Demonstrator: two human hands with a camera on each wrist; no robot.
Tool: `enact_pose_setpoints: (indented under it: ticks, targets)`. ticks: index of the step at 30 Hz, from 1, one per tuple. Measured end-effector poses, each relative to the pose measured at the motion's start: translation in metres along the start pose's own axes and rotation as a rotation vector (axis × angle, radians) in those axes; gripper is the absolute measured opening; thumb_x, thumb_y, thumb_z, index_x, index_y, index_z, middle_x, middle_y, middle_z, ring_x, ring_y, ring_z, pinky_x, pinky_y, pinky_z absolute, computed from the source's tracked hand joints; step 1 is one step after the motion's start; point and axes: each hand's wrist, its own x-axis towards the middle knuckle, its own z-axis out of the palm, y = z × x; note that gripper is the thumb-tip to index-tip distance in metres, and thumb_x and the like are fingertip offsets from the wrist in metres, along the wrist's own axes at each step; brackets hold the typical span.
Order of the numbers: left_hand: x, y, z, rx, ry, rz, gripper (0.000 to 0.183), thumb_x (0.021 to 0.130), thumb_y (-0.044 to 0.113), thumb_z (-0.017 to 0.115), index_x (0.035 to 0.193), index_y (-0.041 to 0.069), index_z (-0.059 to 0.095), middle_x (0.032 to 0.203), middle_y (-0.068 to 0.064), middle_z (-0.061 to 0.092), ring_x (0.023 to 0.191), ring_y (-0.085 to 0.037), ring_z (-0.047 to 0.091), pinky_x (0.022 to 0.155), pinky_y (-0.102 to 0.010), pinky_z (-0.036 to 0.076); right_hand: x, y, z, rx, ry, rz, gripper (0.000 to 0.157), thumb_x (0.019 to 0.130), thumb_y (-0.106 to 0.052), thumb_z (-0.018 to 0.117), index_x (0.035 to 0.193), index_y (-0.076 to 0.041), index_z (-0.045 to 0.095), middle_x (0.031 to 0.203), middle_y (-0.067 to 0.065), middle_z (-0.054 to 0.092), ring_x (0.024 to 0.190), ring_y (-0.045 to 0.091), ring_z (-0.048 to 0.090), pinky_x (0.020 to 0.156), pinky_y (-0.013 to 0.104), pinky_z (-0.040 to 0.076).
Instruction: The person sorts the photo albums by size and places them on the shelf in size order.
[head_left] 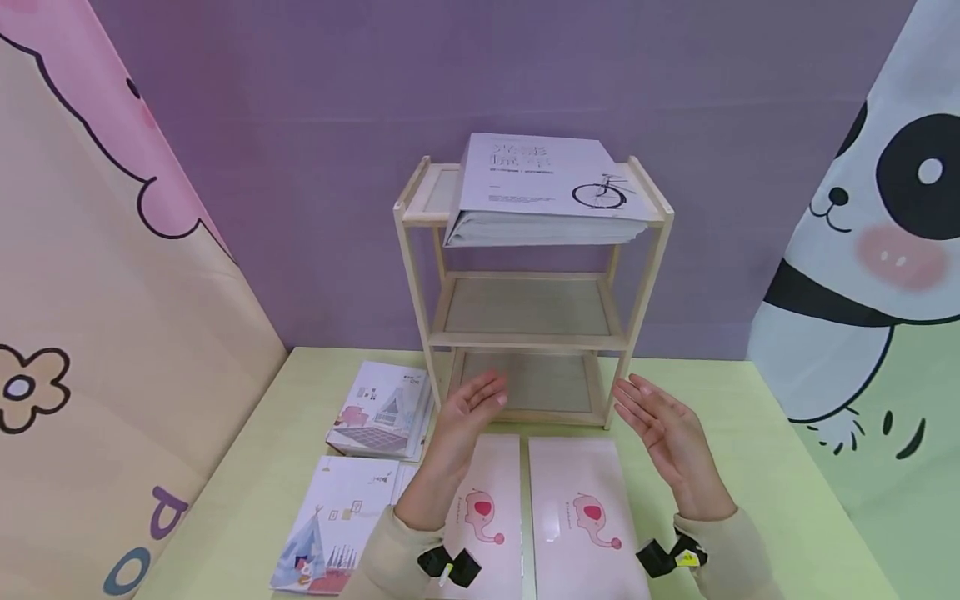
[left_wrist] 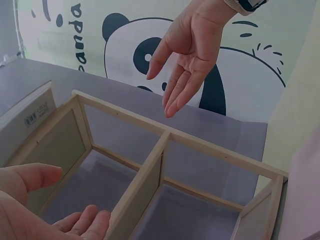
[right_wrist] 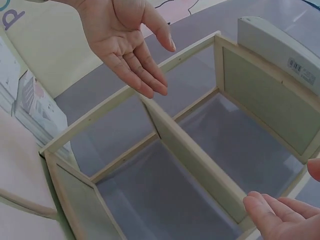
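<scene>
Both hands are raised in front of a small three-tier wooden shelf (head_left: 525, 340), with nothing in them. My left hand (head_left: 462, 425) is at the shelf's lower left, palm turned inward and fingers loosely extended. Facing it, my right hand (head_left: 667, 433) stands by the lower right post with its fingers straight. On the top tier lies a thick white book (head_left: 547, 179) with a bicycle on its cover, its page edges toward me. The middle and bottom tiers show bare panels. In the left wrist view, the right hand (left_wrist: 192, 50) appears beyond the shelf frame (left_wrist: 170, 135).
Two pink-white books with elephants lie side by side in front of the shelf, the left one (head_left: 487, 467) partly behind my left arm. Left of the shelf sits a small book stack (head_left: 382, 408), with white tent-cover books (head_left: 337, 517) nearer me. A purple backdrop (head_left: 337, 167) rises behind.
</scene>
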Motion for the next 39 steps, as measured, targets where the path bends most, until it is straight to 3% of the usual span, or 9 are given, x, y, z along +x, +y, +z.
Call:
enact_pose_setpoints:
  ticks: [8,16,24,34,39]
  targets:
    - [-0.004,-0.013,-0.001,-0.024,-0.006,-0.038,0.049,0.085,-0.007,0.055,0.131,-0.015,0.04,0.12,-0.018,0.056,0.101,-0.013,0.055,0.088,-0.019,0.046,-0.008,0.015,-0.013,-0.012,0.017,0.042,0.03,0.1,-0.004,0.039,0.112,-0.009,0.066,0.113,0.008,0.067,0.107,0.019,0.063,0.091,0.029,0.047]
    - [-0.007,-0.025,-0.008,0.001,0.001,-0.062,0.047,0.087,-0.003,0.056,0.131,-0.014,0.042,0.126,-0.027,0.051,0.104,-0.016,0.056,0.088,-0.018,0.045,-0.019,0.03,-0.03,-0.018,0.019,0.091,0.032,0.101,-0.004,0.037,0.111,-0.011,0.067,0.113,0.007,0.067,0.108,0.017,0.062,0.091,0.027,0.047]
    - [-0.012,-0.041,-0.015,0.052,-0.009,-0.113,0.05,0.089,0.002,0.055,0.134,-0.014,0.038,0.129,-0.025,0.05,0.113,-0.021,0.053,0.09,-0.018,0.044,-0.03,0.043,-0.042,-0.063,0.075,0.133,0.03,0.101,-0.005,0.038,0.109,-0.012,0.066,0.111,0.004,0.068,0.106,0.017,0.063,0.091,0.028,0.047]
    - [-0.027,-0.07,-0.011,0.072,-0.055,-0.172,0.052,0.089,0.004,0.053,0.134,-0.015,0.036,0.133,-0.029,0.046,0.121,-0.031,0.049,0.097,-0.028,0.042,-0.044,0.057,-0.059,-0.079,0.127,0.163,0.03,0.101,-0.006,0.039,0.107,-0.014,0.067,0.109,0.004,0.069,0.104,0.016,0.064,0.091,0.03,0.048]
    - [-0.033,-0.082,-0.008,0.061,-0.063,-0.182,0.055,0.087,0.003,0.054,0.134,-0.018,0.034,0.134,-0.031,0.044,0.119,-0.03,0.05,0.094,-0.028,0.043,-0.05,0.062,-0.064,-0.084,0.156,0.173,0.029,0.1,-0.006,0.04,0.107,-0.014,0.067,0.108,0.004,0.069,0.104,0.016,0.064,0.091,0.029,0.048]
